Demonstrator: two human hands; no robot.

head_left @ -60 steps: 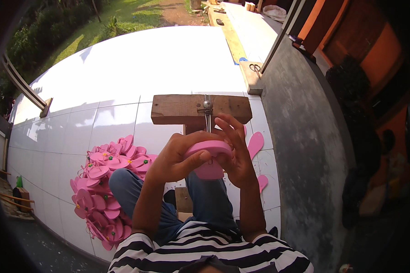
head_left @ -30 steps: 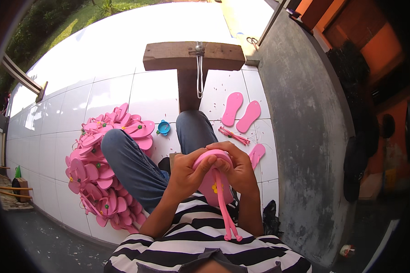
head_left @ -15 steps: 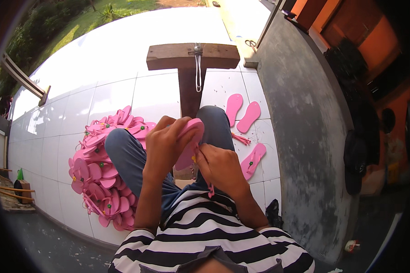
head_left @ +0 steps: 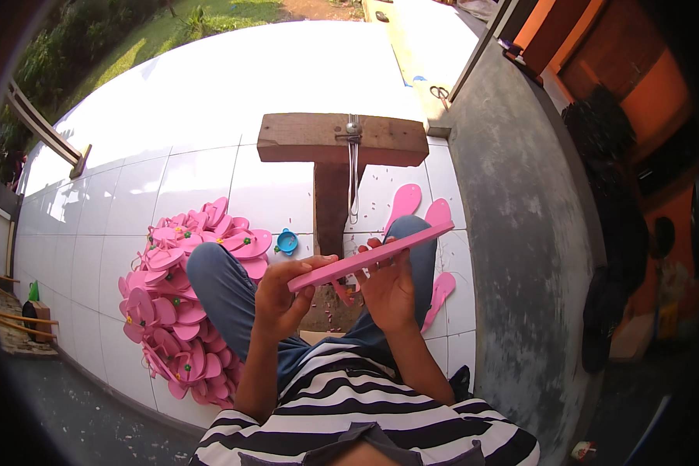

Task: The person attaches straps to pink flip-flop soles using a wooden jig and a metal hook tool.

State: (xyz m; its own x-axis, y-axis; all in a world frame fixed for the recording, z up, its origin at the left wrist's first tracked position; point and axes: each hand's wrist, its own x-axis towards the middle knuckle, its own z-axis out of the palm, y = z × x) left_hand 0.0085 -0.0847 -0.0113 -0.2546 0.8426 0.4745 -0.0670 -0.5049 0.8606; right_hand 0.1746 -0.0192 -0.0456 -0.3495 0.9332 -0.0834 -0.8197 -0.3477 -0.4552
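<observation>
A pink flip-flop (head_left: 369, 258) is tilted edge-on before me, its sole slanting up to the right. My left hand (head_left: 282, 297) grips its left end between thumb and fingers. On its right half my right hand (head_left: 388, 291) supports it, fingers stretched behind the sole with their tips showing above the edge. Below the sole part of a pink strap (head_left: 342, 293) with a yellow flower shows between my hands. A wooden T-shaped stand (head_left: 295, 140) rises ahead of my knees, with a long metal wire loop (head_left: 353, 182) hanging from its crossbar.
A heap of pink flip-flops (head_left: 175, 299) lies left of my knee, near a small blue bowl (head_left: 286, 242). Right of my knee are loose pink soles (head_left: 404, 203) and another flip-flop (head_left: 440, 297). Scissors (head_left: 439, 95) lie farther off, by the grey wall (head_left: 520, 256).
The flip-flop has turned from upright to edge-on and slanted. My right hand has moved off the strap to the sole, its fingers straightening. The blue bowl has come into sight.
</observation>
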